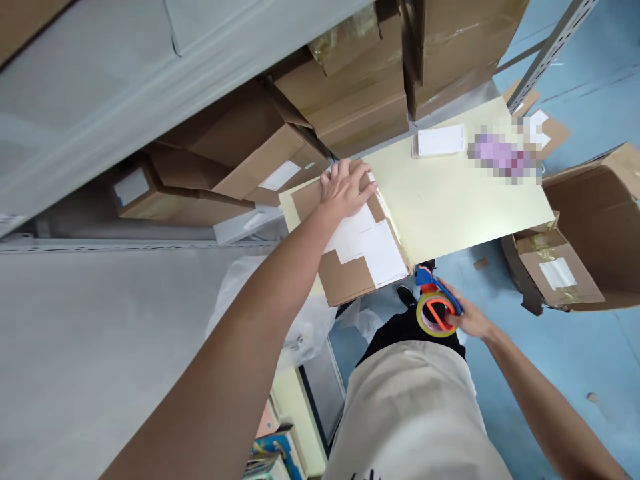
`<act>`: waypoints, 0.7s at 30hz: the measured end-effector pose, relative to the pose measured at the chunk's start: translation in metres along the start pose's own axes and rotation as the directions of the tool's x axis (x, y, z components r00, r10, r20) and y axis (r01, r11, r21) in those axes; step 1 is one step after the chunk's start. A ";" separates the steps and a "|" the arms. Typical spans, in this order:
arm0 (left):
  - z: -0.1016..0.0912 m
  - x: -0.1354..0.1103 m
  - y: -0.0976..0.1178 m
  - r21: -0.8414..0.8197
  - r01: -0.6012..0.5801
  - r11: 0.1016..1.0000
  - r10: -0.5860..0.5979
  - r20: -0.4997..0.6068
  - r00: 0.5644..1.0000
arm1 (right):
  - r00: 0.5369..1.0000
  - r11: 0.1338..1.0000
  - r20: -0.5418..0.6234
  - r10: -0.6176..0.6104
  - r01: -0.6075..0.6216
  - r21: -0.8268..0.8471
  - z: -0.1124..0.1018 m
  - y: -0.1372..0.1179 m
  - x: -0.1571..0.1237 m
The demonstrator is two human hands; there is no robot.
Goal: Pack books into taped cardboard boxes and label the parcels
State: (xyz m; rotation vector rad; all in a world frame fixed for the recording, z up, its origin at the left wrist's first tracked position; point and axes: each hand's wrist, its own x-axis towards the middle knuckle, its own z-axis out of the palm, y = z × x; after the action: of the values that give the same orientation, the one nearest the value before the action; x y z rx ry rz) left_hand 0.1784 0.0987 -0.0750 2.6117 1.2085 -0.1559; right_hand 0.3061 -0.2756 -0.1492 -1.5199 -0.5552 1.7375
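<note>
A flat cardboard box (345,279) lies on the near-left end of the pale yellow table (450,207), with white paper labels (384,253) on its top. My left hand (345,188) presses on the box near its far edge, fingers spread. Off the table's near edge, my right hand (469,317) grips a blue and orange tape dispenser (449,293) loaded with a roll of yellowish tape. The dispenser's blue head is beside the box's near right corner; whether it touches the box I cannot tell.
Farther along the table lie a white stack of labels (440,141) and a blurred purple item (500,153). Cardboard boxes (360,93) fill the shelf behind. A large open carton (595,233) stands at right on the blue floor. Plastic wrap (305,327) hangs at left.
</note>
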 end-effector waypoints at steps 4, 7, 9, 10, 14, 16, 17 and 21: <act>-0.002 0.002 -0.003 -0.039 0.139 0.990 -0.140 -0.043 0.989 | 0.987 0.987 -0.154 -0.054 0.076 0.138 0.029 0.008 0.005; -0.004 0.000 -0.017 -0.127 0.359 0.925 -0.368 -0.055 0.928 | 0.957 0.965 -0.286 -0.055 0.124 0.229 0.026 -0.018 0.042; -0.006 -0.007 -0.030 -0.165 0.501 0.849 -0.508 0.001 0.861 | 0.956 0.955 -0.289 -0.056 0.135 0.263 0.009 -0.049 0.076; -0.006 -0.012 -0.035 -0.161 0.527 0.835 -0.531 0.019 0.847 | 0.954 0.954 -0.295 -0.058 0.140 0.265 -0.003 -0.068 0.094; -0.002 -0.034 -0.035 -0.061 0.167 0.984 -0.166 0.026 0.986 | 0.982 0.973 -0.160 -0.104 0.134 0.188 -0.044 -0.146 0.163; 0.000 -0.036 -0.021 -0.028 -0.098 0.995 0.100 0.105 0.989 | 0.987 0.981 -0.108 -0.115 0.130 0.145 -0.054 -0.173 0.187; 0.000 -0.035 -0.014 -0.027 -0.187 0.982 0.188 0.143 0.972 | 0.987 0.982 -0.112 -0.119 0.134 0.131 -0.055 -0.181 0.195; 0.000 -0.022 0.007 -0.046 -0.242 0.969 0.246 0.168 0.955 | 0.978 0.985 -0.158 -0.140 0.153 0.077 -0.054 -0.189 0.204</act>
State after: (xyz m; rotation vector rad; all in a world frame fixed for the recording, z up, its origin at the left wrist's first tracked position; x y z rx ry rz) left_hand 0.1693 0.0782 -0.0695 2.6351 0.8178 -0.3092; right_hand 0.4025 -0.0091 -0.1514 -1.4948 -0.4922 1.5005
